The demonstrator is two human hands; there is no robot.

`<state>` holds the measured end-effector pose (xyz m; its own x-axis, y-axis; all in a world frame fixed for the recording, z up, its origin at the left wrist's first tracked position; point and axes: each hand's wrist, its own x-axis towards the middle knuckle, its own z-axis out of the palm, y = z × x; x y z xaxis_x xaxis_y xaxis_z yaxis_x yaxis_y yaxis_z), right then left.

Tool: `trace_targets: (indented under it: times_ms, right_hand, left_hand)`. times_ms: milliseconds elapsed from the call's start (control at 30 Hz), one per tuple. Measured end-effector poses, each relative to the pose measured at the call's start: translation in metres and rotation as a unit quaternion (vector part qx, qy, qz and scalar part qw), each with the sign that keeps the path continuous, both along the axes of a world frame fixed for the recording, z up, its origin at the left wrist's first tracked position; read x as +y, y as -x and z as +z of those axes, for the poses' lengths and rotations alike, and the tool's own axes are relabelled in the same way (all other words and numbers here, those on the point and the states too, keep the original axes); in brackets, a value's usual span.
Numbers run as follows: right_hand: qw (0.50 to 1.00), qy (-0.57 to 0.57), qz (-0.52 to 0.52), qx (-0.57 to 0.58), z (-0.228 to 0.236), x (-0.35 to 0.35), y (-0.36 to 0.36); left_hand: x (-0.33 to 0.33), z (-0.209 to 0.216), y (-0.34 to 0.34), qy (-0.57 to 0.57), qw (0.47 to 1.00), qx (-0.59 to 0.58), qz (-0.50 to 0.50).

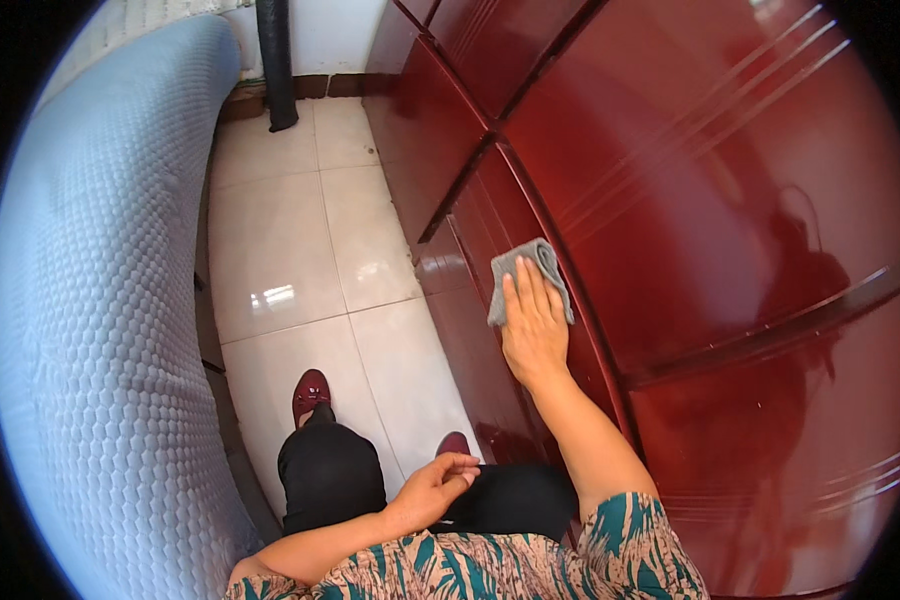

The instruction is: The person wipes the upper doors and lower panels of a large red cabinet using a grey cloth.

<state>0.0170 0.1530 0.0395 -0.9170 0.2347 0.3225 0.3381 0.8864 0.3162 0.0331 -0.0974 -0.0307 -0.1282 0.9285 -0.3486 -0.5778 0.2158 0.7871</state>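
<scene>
My right hand (535,335) presses a folded grey cloth (543,257) against the front of a glossy dark red cabinet (660,270). Its fingers lie along the cloth, pointing away from me, close to a raised vertical edge of the panel. Over my thigh, my left hand (433,495) rests with loosely bent fingers and the thumb a little apart. Nothing shows in that hand.
A bed or mattress with a pale blue quilted cover (120,300) runs along my left. Between it and the cabinet lies a pale tiled floor (275,235). A black pipe (278,65) stands by the far wall. My dark red shoes (312,392) are below.
</scene>
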Motion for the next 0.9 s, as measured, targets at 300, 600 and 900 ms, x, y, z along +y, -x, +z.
trace_targets:
  times_ms: [300,600,900]
  right_hand:
    - [1.000,-0.007,0.000,-0.012,-0.014,0.053,0.122]
    - [0.997,-0.030,-0.010,-0.072,-0.057,0.051,0.100]
    - [0.993,0.114,-0.010,-0.032,-0.058,-0.020,-0.064]
  left_hand:
    - [-0.004,0.004,0.008,0.051,0.998,-0.038,0.024]
    - [-0.002,0.013,0.014,0.082,0.995,-0.054,0.013]
    - [0.006,-0.004,0.007,0.024,0.998,-0.005,0.063]
